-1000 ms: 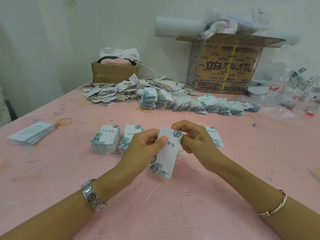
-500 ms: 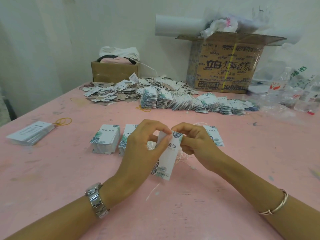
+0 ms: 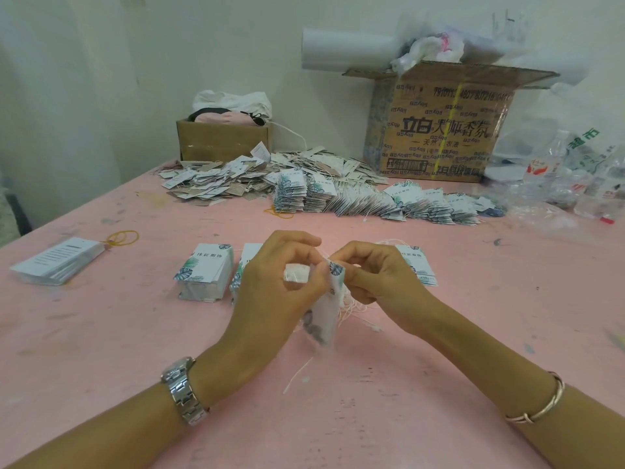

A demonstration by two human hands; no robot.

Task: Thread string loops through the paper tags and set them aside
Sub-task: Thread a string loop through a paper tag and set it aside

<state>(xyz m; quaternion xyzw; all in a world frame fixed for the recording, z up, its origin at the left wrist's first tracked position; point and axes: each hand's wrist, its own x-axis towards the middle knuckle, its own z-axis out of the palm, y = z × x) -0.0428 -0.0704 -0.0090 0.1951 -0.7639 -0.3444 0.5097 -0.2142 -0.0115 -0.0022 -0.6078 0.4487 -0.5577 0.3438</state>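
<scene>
While the left hand (image 3: 270, 292) and right hand (image 3: 378, 279) pinch one paper tag (image 3: 326, 313), white string (image 3: 299, 368) trailing beneath.

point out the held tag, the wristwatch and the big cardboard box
held tag (image 3: 328, 309), head view, its white middle
wristwatch (image 3: 183, 390), head view, its metal strap
big cardboard box (image 3: 443, 130), head view, its printed front

A cardboard box (image 3: 446, 130) printed "立白" and "香氛" stands behind stacked tags (image 3: 206, 265) marked "服饰"; a plastic bag (image 3: 581, 143) shows green "超市".
</scene>
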